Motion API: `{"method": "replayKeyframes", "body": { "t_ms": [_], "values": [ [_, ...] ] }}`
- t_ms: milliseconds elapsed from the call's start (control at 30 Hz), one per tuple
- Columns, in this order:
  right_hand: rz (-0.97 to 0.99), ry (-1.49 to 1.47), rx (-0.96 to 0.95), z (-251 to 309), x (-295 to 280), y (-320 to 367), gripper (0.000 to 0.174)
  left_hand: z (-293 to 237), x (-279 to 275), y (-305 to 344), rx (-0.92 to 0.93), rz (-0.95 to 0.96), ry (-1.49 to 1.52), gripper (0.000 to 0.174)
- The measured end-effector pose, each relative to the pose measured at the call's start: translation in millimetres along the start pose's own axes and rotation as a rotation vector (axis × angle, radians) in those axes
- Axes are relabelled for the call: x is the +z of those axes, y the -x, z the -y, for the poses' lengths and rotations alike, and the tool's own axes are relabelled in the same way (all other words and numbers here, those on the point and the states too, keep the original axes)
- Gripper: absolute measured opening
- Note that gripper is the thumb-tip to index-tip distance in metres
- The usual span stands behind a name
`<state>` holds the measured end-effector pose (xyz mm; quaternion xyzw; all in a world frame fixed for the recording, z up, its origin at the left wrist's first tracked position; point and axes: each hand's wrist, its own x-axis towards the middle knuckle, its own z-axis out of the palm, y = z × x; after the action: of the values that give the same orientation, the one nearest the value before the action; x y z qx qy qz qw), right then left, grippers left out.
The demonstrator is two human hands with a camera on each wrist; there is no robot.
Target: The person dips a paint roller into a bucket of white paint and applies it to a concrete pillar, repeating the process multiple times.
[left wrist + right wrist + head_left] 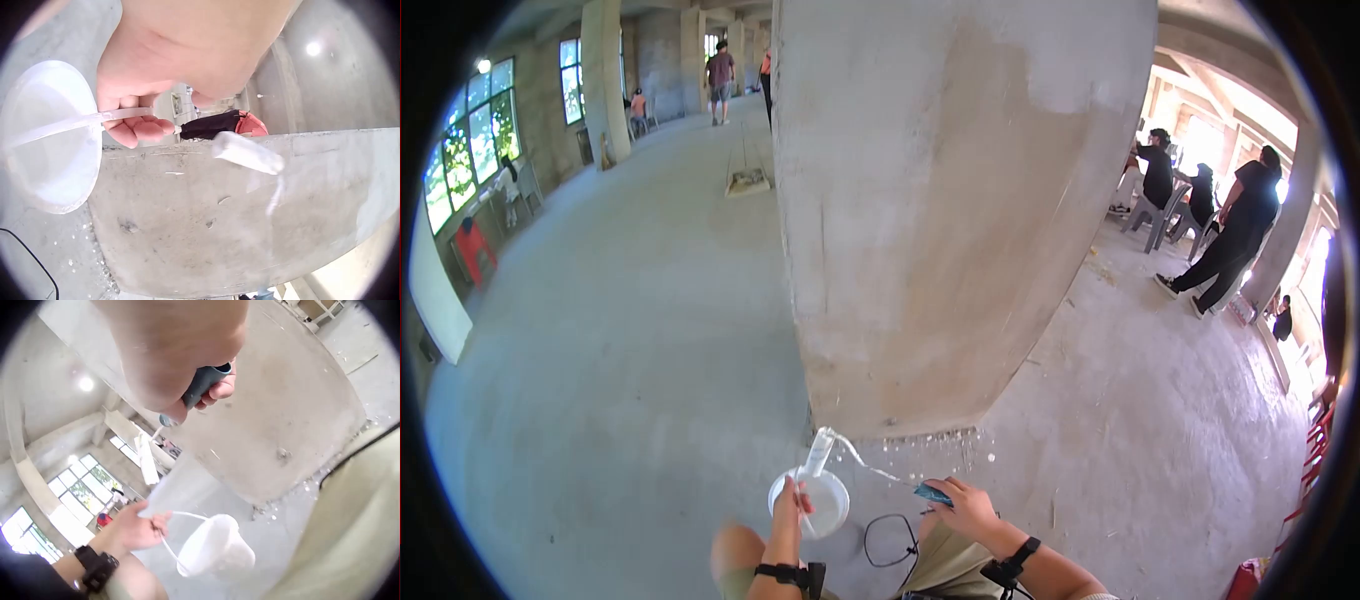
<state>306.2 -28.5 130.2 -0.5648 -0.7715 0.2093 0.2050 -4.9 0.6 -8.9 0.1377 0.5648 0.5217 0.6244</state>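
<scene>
Roller (818, 452) at the foot of the pillar (960, 200), and we have both hands busy. Our right hand (960, 505) is wrapped round the teal handle (933, 493), near and to the right. The thin frame reaches left from there to the white sleeve, which sits tilted just in front of the pillar's base. Whether it touches the concrete, we cannot tell.

Our left hand (792, 505) is curled round the bail (81, 122) of the bucket (837, 495), fingers (140, 128) hooked under the wire. The bucket seems to hang just on the near side of the roller and below it, and we'd judge that's so drips land inside and not on the floor (630, 380). The hands are apart, each clamped on its own thing.

A black cable (887, 540) loops near us between the hands, and white flecks (940, 437) dot the floor along the pillar's base. On the far right, people (1235, 235) stand and sit.
</scene>
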Motion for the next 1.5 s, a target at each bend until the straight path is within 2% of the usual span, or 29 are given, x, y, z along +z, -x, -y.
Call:
{"method": "replayKeyframes", "body": {
  "t_ms": [67,133,200,267,333,433,567,633,733,867,933,1000,1067,1200,1267,1367,1500],
  "values": [
    [-0.071,-0.094,0.026,8.7,-22.1,-11.3,0.033,-2.8,3.3,-1.2,0.021,0.036,0.004,0.040],
    [-0.293,-0.149,-0.068,22.4,-51.2,-32.6,0.034,-8.8,5.8,-0.6,0.006,0.010,-0.041,0.041],
    [-0.403,-0.302,-0.091,34.6,-74.4,-54.8,0.032,-9.1,5.8,-1.9,-0.004,-0.009,-0.055,0.043],
    [-0.480,-0.397,-0.093,45.6,-98.2,-78.1,0.031,-8.3,3.9,-4.1,-0.018,-0.032,-0.067,0.045],
    [-0.485,-0.663,-0.052,75.1,-128.8,-94.6,0.035,-3.8,1.2,-6.0,-0.035,-0.037,-0.070,0.044],
    [-0.593,-0.718,-0.103,89.0,-151.1,-122.3,0.037,-1.6,1.2,-6.2,-0.029,-0.052,-0.081,0.043],
    [-0.602,-0.677,-0.019,76.1,-149.5,-147.5,0.045,-1.2,-1.3,-8.7,-0.040,-0.043,-0.081,0.043],
    [-0.650,-0.631,-0.131,70.6,-133.5,-150.6,0.055,-2.7,0.8,-4.4,-0.037,-0.041,-0.088,0.040],
    [-0.620,-0.635,-0.111,47.2,-99.7,-148.7,0.063,-0.8,0.3,-4.9,-0.042,-0.037,-0.079,0.040],
    [-0.576,-0.642,-0.015,33.1,-59.5,-133.1,0.062,-2.3,-1.5,-5.7,-0.049,-0.046,-0.100,0.040],
    [-0.462,-0.715,0.124,31.3,-49.4,-125.7,0.060,-0.5,-1.4,-7.4,-0.040,-0.023,-0.097,0.040],
    [-0.461,-0.702,0.127,35.1,-48.9,-123.4,0.059,-0.3,-1.2,-7.1,-0.043,-0.027,-0.093,0.042],
    [-0.459,-0.688,0.127,44.0,-56.7,-119.8,0.059,0.5,-0.1,-7.4,-0.045,-0.030,-0.087,0.043],
    [-0.505,-0.667,0.027,80.6,-125.1,-140.3,0.055,0.1,0.6,-7.2,-0.049,-0.035,-0.085,0.043],
    [-0.602,-0.573,-0.122,90.6,-153.6,-163.0,0.054,0.5,1.8,-7.4,-0.043,-0.039,-0.091,0.042],
    [-0.553,-0.610,-0.109,120.6,-198.6,-180.6,0.052,3.1,-0.8,-12.3,-0.046,-0.035,-0.100,0.041],
    [-0.635,-0.583,-0.231,110.7,-186.3,-206.6,0.053,3.6,-1.0,-14.2,-0.049,-0.028,-0.107,0.041]
  ]
}}
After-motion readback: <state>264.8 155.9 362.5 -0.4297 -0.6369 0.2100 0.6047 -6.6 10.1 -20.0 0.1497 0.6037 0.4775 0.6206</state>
